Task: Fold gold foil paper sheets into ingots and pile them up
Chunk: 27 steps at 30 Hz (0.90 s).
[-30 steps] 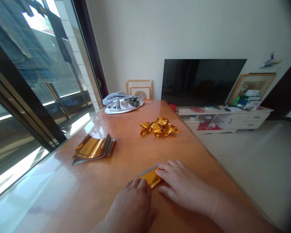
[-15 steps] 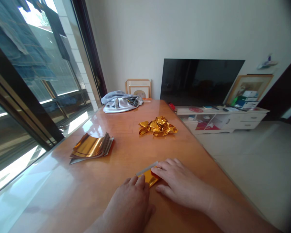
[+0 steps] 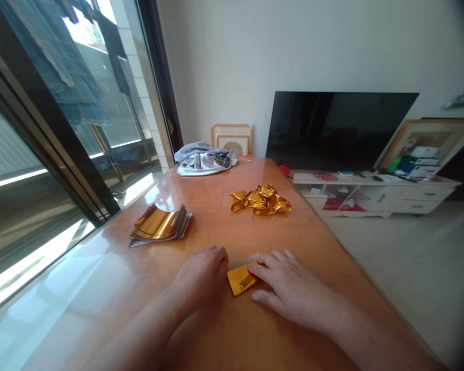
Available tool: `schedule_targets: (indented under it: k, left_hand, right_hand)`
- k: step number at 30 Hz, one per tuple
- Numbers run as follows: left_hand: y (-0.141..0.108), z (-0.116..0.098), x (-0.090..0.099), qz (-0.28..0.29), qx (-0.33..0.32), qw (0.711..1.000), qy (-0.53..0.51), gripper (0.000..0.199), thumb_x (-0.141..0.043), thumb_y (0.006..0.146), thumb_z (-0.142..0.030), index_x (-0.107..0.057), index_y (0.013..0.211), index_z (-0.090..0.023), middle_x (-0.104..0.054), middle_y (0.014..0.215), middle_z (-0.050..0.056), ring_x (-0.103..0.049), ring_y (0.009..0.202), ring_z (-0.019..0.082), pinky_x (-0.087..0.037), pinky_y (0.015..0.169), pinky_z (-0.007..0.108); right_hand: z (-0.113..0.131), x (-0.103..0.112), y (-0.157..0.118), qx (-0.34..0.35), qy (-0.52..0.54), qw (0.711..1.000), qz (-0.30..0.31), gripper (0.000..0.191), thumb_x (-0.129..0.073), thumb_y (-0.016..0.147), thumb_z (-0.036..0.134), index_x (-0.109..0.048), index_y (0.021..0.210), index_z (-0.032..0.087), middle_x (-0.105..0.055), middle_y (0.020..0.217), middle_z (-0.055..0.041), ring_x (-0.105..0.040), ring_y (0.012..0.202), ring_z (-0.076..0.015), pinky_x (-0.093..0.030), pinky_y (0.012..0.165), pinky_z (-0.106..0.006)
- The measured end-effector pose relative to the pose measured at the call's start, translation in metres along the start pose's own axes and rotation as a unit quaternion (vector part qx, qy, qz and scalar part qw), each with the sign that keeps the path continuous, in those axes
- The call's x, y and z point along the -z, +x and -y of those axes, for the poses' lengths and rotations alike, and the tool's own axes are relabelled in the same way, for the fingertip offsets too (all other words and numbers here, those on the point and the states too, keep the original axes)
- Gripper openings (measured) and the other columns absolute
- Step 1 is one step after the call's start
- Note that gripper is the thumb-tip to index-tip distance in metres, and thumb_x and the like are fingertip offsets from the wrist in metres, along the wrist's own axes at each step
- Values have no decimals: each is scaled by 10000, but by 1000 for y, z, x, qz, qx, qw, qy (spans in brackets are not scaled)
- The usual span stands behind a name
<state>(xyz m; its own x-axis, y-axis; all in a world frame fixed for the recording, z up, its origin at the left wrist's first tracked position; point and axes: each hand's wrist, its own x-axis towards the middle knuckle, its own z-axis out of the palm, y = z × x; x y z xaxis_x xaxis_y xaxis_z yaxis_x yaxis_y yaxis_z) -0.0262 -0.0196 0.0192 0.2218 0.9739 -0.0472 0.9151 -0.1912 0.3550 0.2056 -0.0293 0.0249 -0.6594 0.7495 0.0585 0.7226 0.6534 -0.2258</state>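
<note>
On a glossy wooden table (image 3: 212, 221), right hand (image 3: 296, 291) pressed flat on folded gold foil (image 3: 241, 279), left hand (image 3: 203, 273) clenched just beside it

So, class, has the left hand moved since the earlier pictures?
Yes: the left hand has moved forward, away from the person, and now lies closer to the stack of gold foil sheets on the table.

Table (image 3: 201, 196) is carrying stacked foil (image 3: 160, 225) at left, crumpled foil (image 3: 261, 200) mid-frame, a gray cloth (image 3: 205, 162) at the far end, folded foil (image 3: 241, 279) lower center.
</note>
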Motion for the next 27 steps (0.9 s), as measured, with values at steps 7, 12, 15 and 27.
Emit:
schedule_targets:
  k: [7, 12, 15, 27]
  left_hand:
    - [5, 8, -8, 9, -3, 999, -54, 106, -559, 827, -298, -635, 824, -223, -671, 892, 25, -600, 792, 176, -372, 618, 255]
    - [6, 6, -9, 15, 16, 998, -55, 127, -517, 828, -248, -640, 799, -233, -686, 915, 14, -609, 832, 180, -371, 645, 256]
    - [7, 6, -9, 10, 19, 998, -53, 143, -504, 843, -256, -638, 799, -236, -694, 912, 10, -613, 851, 187, -377, 668, 263]
    - [6, 5, -5, 31, 14, 998, -61, 138, -520, 851, -291, -635, 828, -219, -695, 939, 26, -626, 836, 188, -398, 656, 264]
  right_hand:
    - [-1, -1, -1, 4, -4, 1000, 0, 365, -661, 900, 443, -647, 1240, 310, -660, 1158, -56, -556, 1042, -272, -396, 920, -422]
    - [0, -1, -1, 1, -12, 1000, 1, 367, -653, 904, 450, -648, 1241, 305, -658, 1169, -60, -558, 1044, -274, -398, 917, -426]
    - [0, -1, -1, 3, -13, 1000, 2, 378, -653, 903, 455, -647, 1249, 303, -656, 1176, -68, -560, 1052, -276, -396, 927, -427]
    - [-2, -3, 0, 5, -15, 1000, 5, 369, -642, 906, 452, -649, 1245, 306, -650, 1175, -70, -558, 1054, -280, -401, 930, -439]
